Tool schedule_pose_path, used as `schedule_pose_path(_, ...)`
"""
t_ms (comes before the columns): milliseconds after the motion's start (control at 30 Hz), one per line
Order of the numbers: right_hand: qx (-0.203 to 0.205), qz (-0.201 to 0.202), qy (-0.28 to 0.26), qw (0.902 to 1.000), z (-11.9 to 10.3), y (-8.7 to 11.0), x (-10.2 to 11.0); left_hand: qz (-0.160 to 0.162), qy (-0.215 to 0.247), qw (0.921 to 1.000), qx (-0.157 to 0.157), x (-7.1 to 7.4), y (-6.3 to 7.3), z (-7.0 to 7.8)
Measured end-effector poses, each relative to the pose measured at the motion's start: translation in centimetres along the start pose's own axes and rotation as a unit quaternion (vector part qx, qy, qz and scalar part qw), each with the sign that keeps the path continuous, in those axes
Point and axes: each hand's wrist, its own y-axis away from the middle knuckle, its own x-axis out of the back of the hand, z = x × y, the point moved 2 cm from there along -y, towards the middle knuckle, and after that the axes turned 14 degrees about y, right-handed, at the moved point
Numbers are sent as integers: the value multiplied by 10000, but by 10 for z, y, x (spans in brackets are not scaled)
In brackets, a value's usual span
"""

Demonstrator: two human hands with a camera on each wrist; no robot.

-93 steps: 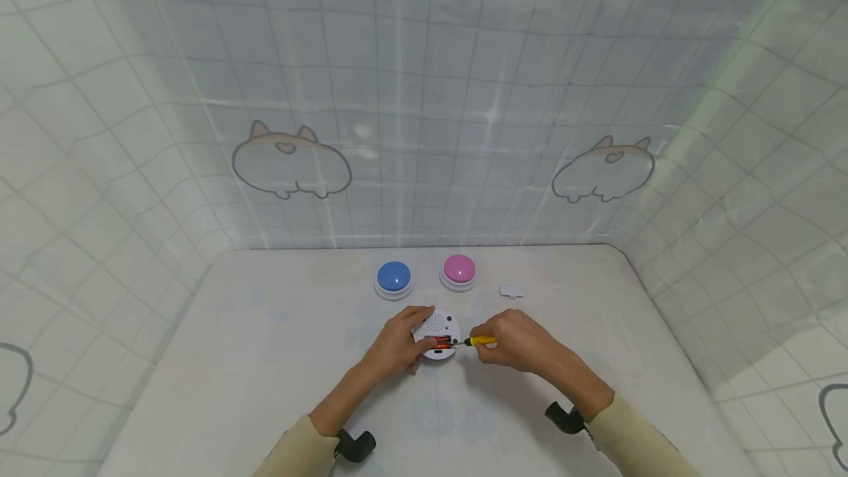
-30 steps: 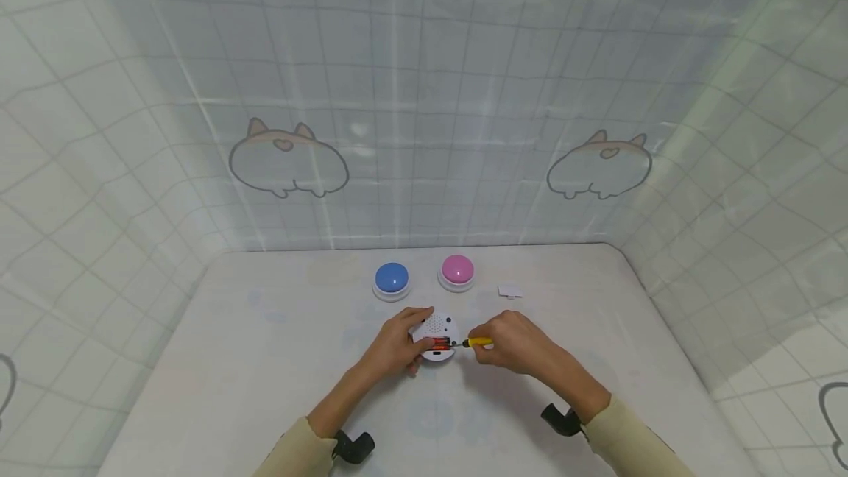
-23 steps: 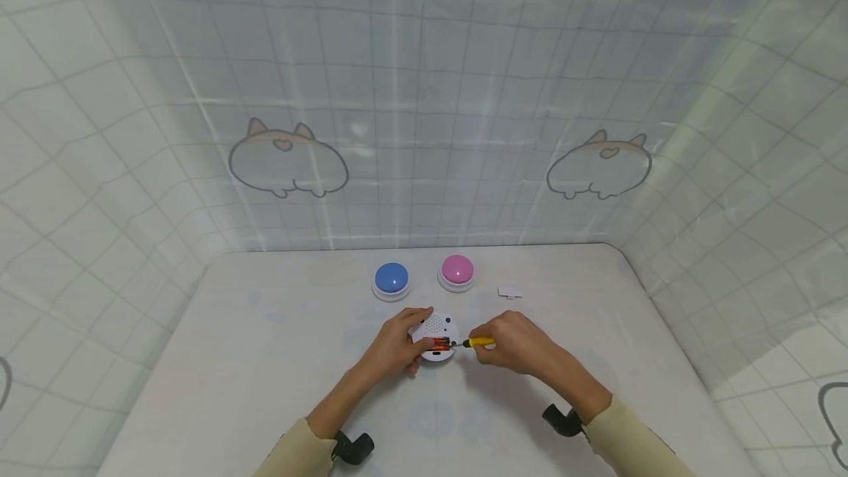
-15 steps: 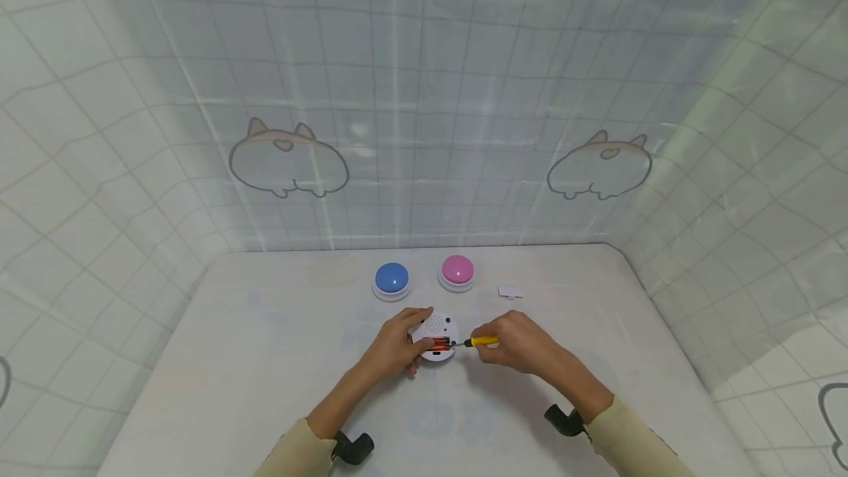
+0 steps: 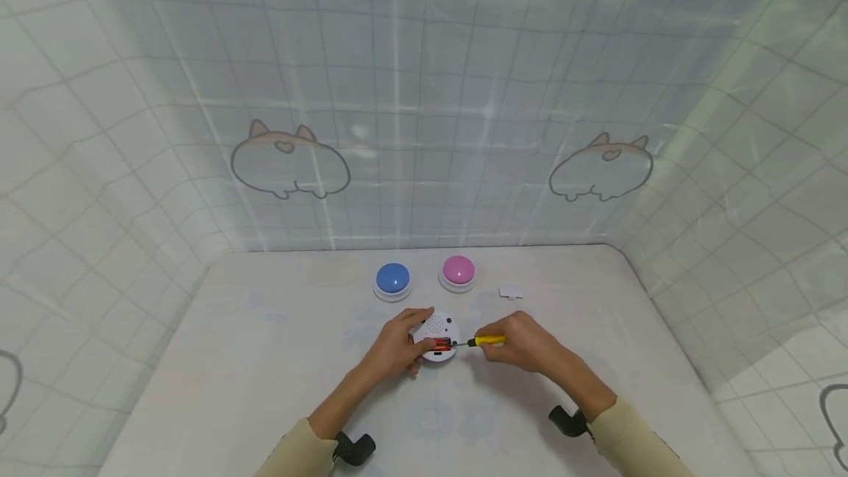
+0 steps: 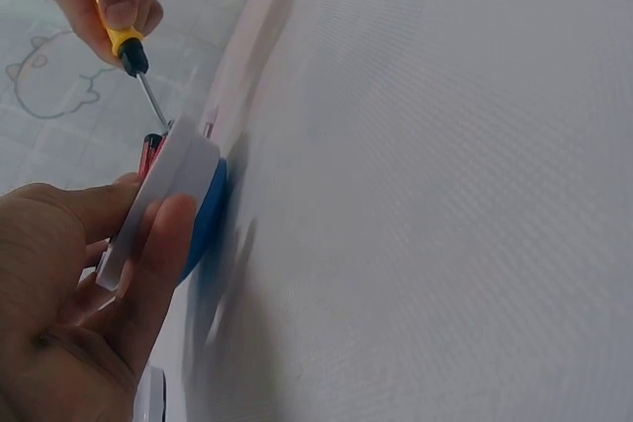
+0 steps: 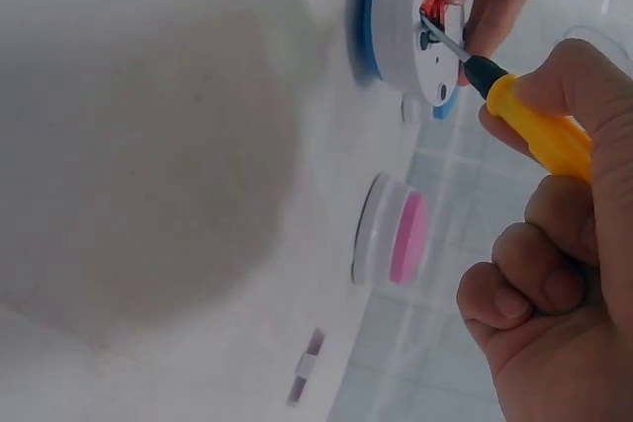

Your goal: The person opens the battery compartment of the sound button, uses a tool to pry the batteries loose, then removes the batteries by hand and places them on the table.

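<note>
Face down in my left hand (image 5: 395, 343) is a white round push button (image 5: 436, 324), its back with speaker holes turned up. The button's blue dome (image 6: 210, 216) shows beneath it in the left wrist view. My left thumb lies over red batteries (image 5: 440, 344) in its uncovered compartment, and the fingers go round the rim. My right hand (image 5: 526, 341) grips a screwdriver (image 7: 542, 130) by its yellow handle. The screwdriver's metal tip is at the compartment's edge, beside the battery ends.
Behind the hands stand a blue push button (image 5: 392, 280) and a pink push button (image 5: 458, 271), both dome up. A small white battery cover (image 5: 511, 291) lies right of the pink one. A patterned curtain (image 5: 437, 131) rises behind the white table (image 5: 278, 359).
My right hand and the screwdriver handle have shifted slightly to the right, with the tip still at the compartment's edge. The left hand keeps holding the push button in about the same place.
</note>
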Motion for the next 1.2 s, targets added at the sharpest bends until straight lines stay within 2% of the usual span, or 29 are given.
schedule_pose_path(333,-218,-55,-567,9981,10,-3,-5,11,-110,9999,18,3,-3,2)
schedule_pose_path(567,-459,-83,-996,9939,14,-3,-6,-32,-18,10000,88,5,-4,3)
schedule_pose_path(733,-486,-43,-1080,9930,13,-3,-6,-27,23,9999,152,6,-4,5)
schedule_pose_path(1200,-574,27,-1246,9905,20,-4,-12,13,-178,9998,40,6,-4,4)
